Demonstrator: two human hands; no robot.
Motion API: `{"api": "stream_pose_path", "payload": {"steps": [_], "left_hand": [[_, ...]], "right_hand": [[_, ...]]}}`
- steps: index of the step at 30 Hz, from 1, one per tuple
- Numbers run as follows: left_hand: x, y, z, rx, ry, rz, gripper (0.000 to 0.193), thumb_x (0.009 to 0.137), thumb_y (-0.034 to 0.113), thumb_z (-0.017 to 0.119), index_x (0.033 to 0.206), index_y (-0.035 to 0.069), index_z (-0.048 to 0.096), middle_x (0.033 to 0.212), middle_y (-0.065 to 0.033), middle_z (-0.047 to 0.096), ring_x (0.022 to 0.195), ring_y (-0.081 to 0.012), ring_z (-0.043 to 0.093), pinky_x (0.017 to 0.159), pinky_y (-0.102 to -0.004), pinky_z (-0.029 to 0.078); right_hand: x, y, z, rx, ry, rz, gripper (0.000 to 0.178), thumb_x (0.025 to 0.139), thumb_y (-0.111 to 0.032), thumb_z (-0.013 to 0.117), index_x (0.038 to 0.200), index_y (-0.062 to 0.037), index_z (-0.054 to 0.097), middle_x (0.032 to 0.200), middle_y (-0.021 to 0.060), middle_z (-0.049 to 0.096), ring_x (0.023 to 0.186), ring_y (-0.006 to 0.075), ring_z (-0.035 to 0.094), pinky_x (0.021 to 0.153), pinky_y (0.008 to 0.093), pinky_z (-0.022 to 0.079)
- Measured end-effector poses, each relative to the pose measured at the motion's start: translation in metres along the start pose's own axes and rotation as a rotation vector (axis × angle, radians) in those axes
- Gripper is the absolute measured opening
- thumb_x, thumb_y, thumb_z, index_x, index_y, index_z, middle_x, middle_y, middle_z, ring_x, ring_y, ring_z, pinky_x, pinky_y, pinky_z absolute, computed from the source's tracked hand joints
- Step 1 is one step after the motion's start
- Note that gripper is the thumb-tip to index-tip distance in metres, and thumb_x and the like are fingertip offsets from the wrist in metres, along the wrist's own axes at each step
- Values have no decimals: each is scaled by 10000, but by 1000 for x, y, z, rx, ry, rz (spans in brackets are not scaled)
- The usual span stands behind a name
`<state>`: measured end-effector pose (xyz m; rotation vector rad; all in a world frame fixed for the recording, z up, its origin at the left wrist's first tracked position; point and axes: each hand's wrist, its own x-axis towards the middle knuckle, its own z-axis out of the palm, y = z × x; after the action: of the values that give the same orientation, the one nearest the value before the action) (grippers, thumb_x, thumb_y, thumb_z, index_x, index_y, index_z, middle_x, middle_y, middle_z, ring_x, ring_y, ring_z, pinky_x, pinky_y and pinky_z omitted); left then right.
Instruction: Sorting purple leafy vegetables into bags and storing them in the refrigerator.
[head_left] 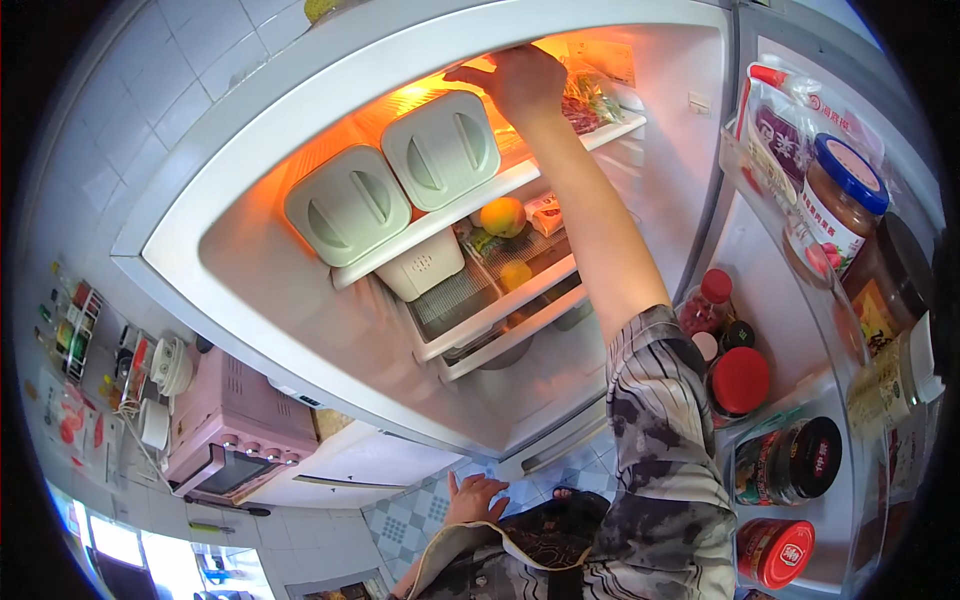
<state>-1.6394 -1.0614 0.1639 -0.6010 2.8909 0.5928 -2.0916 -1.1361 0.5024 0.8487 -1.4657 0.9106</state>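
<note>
My right hand (527, 85) reaches up to the top of the open fridge compartment, by the glowing orange light (415, 92). One digit stretches out to the left and apart from the others, which are partly hidden; I see nothing held. Just below and left of it, two pale green lidded containers (440, 150) stand side by side on the upper shelf (480, 190). To its right lies a clear bag of reddish and green food (590, 103). My left hand (475, 499) hangs low near my body, fingers spread and holding nothing.
Below the shelf are a white basket (425, 265), an orange fruit (503, 217) and a clear drawer (455, 310). The open door on the right holds several jars, including a blue-lidded one (845, 200) and a red-lidded one (775, 553). A pink oven (225, 425) stands at left.
</note>
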Motion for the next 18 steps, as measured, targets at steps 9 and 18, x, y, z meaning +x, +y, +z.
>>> {"api": "stream_pose_path", "payload": {"steps": [9, 18], "left_hand": [[-23, 7, 10, -153, 116, 4, 281, 762, 166, 667, 1038, 213, 673, 855, -6, 640, 967, -276, 553, 1031, -601, 262], [-82, 1, 5, -139, 45, 155, 266, 760, 218, 678, 1018, 156, 665, 772, -18, 643, 935, -262, 575, 1014, -548, 305]], "right_hand": [[-99, -35, -120, 556, 264, 553, 105, 854, -84, 628, 862, 18, 649, 675, 17, 596, 615, 74, 503, 560, 233, 413], [-510, -167, -419, 464, -430, 1901, 305, 844, -135, 603, 1134, -71, 536, 828, 21, 556, 712, 136, 576, 540, 281, 474]]}}
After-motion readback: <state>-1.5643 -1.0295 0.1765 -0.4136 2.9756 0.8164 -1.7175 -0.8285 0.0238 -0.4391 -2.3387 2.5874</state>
